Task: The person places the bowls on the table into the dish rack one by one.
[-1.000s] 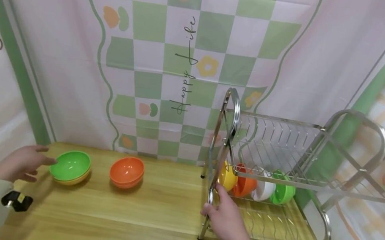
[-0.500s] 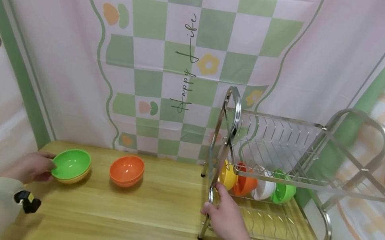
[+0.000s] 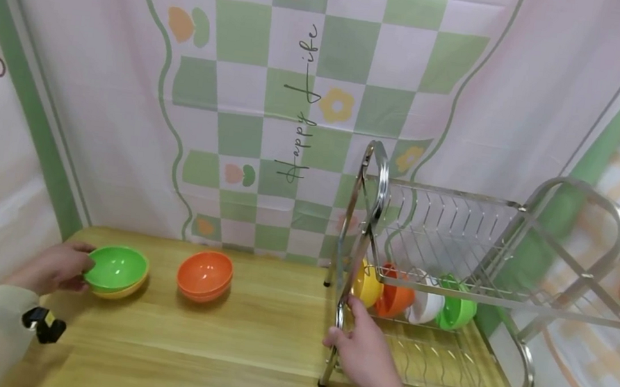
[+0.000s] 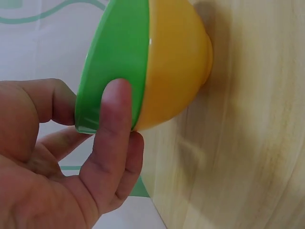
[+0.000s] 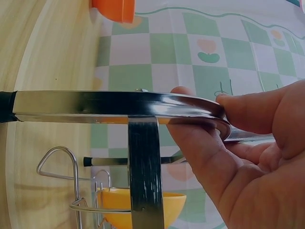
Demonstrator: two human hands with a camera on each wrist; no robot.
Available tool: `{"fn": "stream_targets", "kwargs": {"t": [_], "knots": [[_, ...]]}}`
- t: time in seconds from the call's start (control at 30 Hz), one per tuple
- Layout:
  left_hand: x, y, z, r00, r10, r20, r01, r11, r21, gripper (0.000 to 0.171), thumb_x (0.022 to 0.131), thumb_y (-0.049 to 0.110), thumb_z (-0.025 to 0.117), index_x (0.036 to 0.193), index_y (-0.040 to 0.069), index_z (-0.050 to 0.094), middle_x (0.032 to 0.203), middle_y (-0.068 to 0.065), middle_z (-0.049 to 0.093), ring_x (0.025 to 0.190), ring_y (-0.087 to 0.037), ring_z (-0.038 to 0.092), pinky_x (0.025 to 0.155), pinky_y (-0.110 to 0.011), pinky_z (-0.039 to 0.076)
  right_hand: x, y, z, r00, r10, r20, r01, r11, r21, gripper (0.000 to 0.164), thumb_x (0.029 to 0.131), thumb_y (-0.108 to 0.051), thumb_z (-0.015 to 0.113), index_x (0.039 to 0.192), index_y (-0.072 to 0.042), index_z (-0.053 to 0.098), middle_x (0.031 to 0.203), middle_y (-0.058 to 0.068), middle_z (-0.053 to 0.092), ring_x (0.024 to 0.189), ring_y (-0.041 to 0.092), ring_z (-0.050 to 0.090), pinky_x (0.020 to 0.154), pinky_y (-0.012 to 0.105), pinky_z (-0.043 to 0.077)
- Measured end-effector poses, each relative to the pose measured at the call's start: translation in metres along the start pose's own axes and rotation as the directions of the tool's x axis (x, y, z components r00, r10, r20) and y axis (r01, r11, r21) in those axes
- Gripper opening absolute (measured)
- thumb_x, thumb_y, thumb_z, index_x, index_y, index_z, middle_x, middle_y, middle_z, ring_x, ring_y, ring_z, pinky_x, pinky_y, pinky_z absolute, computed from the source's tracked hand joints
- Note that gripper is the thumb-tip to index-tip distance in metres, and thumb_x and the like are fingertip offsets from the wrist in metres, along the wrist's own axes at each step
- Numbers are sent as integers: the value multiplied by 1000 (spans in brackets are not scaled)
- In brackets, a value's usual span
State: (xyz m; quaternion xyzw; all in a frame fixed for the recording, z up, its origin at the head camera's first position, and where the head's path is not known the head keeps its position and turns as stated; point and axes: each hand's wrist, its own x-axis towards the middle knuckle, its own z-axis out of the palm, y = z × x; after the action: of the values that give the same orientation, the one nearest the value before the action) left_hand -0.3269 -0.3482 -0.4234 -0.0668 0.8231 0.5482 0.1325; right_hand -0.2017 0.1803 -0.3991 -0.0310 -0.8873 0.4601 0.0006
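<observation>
At the table's left, a green bowl (image 3: pixel 117 268) sits nested in a yellow bowl (image 3: pixel 130 289). My left hand (image 3: pixel 59 267) pinches the green bowl's rim from the left; in the left wrist view the thumb is at the rim and a finger (image 4: pixel 114 109) lies along its outer wall. On the right, my right hand (image 3: pixel 369 349) grips the left front post of a two-tier metal dish rack (image 3: pixel 506 301), thumb and fingers around the tube in the right wrist view. An orange bowl (image 3: pixel 204 276), apparently stacked on another, stands between the hands.
On the rack's lower tier, a yellow bowl (image 3: pixel 366 286), an orange bowl (image 3: pixel 395 294), a white bowl (image 3: pixel 425 303) and a green bowl (image 3: pixel 455 307) stand on edge in a row. The wooden table (image 3: pixel 244 353) meets a checked curtain (image 3: pixel 284 119) at the back.
My left hand has moved right to the stacked bowls and taken hold of the green one's rim. The green bowl has shifted slightly right. The right hand stays on the rack post.
</observation>
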Motion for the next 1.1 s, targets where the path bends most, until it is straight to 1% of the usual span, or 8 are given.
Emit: {"fn": "stream_targets", "kwargs": {"t": [0.2, 0.37, 0.47, 0.6, 0.73, 0.8, 0.93, 1.1], "knots": [[2, 2, 0, 1000, 19, 6, -19, 1000, -19, 65, 91, -3, 44, 145, -16, 10, 101, -24, 53, 78, -23, 63, 72, -38, 60, -1, 1, -2, 1000, -11, -4, 11, 1000, -8, 73, 96, -13, 64, 157, -12, 24, 85, -3, 70, 59, 23, 54, 45, 35, 46], [0, 2, -5, 999, 42, -18, -42, 999, -7, 64, 92, -2, 43, 146, -15, 12, 108, -30, 49, 85, -27, 61, 74, -42, 60, -2, 0, -2, 1000, -15, -1, 15, 1000, -13, 73, 96, -14, 65, 157, -11, 25, 85, -4, 70, 60, 23, 55, 47, 36, 47], [-3, 3, -8, 997, 72, -34, -72, 997, 5, 64, 92, -2, 43, 146, -16, 12, 109, -29, 49, 88, -27, 60, 76, -44, 60, -2, -1, -1, 1000, -11, -1, 11, 1000, -15, 73, 96, -14, 65, 157, -11, 25, 84, -4, 70, 59, 23, 55, 47, 35, 46], [-8, 6, -13, 994, 96, -50, -95, 995, 17, 65, 94, -1, 43, 147, -16, 8, 108, -27, 49, 89, -27, 60, 77, -44, 60, -1, -1, 0, 1000, -8, 3, 8, 1000, -10, 74, 96, -14, 65, 158, -11, 24, 84, -4, 70, 58, 23, 54, 45, 35, 46], [-11, 7, -16, 994, 106, -41, -106, 994, 1, 67, 97, 0, 41, 151, -12, 5, 114, -33, 46, 90, -28, 61, 78, -44, 60, -1, -1, 1, 1000, -1, 5, 1, 1000, -5, 74, 96, -14, 64, 158, -11, 23, 84, -4, 71, 58, 23, 54, 45, 35, 46], [-11, 6, -18, 993, 116, -18, -117, 993, -24, 69, 96, -2, 40, 154, -7, 2, 123, -39, 39, 91, -28, 61, 80, -45, 59, 0, 0, 1, 1000, 4, 4, -4, 1000, 0, 74, 96, -14, 65, 158, -12, 23, 84, -4, 71, 59, 23, 54, 46, 35, 46], [-10, 1, -20, 988, 145, 46, -139, 984, -113, 77, 93, -8, 39, 156, 2, -4, 140, -48, 16, 91, -25, 61, 83, -46, 58, 0, 0, 1, 1000, 6, 2, -6, 1000, 6, 73, 96, -14, 65, 157, -13, 25, 85, -4, 70, 60, 24, 55, 46, 35, 47], [-11, -1, -20, 976, 177, 129, -143, 961, -236, 83, 90, -13, 39, 156, 6, -7, 149, -47, -4, 96, -24, 61, 87, -48, 56, 0, 0, 1, 1000, 2, -1, -2, 1000, 9, 72, 96, -14, 65, 157, -14, 27, 85, -4, 70, 60, 24, 55, 46, 35, 46]]}}
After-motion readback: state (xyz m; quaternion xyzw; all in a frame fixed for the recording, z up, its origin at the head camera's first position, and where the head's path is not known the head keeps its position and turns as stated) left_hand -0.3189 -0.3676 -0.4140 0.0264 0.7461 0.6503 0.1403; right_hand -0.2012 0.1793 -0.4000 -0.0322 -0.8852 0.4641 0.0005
